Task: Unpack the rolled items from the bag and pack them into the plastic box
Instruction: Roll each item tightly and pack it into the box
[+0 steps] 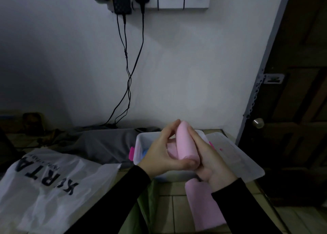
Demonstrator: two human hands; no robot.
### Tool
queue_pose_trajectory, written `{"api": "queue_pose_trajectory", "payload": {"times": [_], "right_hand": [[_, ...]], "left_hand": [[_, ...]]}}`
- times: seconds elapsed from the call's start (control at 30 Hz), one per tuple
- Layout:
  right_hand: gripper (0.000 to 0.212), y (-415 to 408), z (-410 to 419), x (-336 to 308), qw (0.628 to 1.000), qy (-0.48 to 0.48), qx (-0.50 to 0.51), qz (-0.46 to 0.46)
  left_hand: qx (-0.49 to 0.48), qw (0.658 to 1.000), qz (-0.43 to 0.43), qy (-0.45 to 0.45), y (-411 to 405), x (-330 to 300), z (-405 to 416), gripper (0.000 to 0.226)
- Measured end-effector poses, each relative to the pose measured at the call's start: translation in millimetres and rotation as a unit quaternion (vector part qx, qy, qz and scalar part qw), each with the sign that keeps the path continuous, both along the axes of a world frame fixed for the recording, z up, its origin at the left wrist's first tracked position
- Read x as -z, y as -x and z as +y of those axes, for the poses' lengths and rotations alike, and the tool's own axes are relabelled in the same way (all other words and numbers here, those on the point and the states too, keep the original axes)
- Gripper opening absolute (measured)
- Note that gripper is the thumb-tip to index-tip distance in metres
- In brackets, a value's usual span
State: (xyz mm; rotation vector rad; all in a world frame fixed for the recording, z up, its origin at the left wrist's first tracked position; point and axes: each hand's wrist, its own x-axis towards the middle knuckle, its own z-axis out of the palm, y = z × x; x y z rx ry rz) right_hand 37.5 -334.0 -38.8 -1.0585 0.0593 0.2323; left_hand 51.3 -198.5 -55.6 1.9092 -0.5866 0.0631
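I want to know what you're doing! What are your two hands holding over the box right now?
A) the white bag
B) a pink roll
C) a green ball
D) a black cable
B: the left hand and the right hand press together around a pink roll, held just above the clear plastic box; the white bag lies untouched to the left.

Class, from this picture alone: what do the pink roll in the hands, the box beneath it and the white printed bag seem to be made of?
Pink roll: seemingly soft matte cloth, dented by the grip.
Box: translucent plastic, smooth; contents show faintly through its wall.
Bag: thin, slightly glossy plastic film, crinkled and lying limp.
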Motion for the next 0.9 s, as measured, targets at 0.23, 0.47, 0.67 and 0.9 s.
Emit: {"api": "queue_pose_trajectory", "payload": {"times": [0.23,0.47,0.67,0.9], "right_hand": [[0.039,-4.2,-0.2,8.2,0.947,0.301,0.104,-0.035],[0.035,-8.4,-2.5,4.0,0.995,-0.075,-0.021,0.063],[0.027,-4.7,-7.1,8.4,0.993,-0.113,-0.002,0.043],[0.048,-19.6,-7.4,10.5,0.99,0.025,0.131,0.038]], "left_hand": [[-0.016,0.948,-0.226,-0.224,-3.5,-21.1,-6.2,0.121],[0.017,0.997,-0.022,0.068,-2.7,-0.1,-7.8,0.109],[0.03,0.976,0.109,0.187,-0.5,20.1,-16.3,0.117],[0.041,0.952,0.231,0.194,-11.8,-2.8,-15.8,0.027]]}}
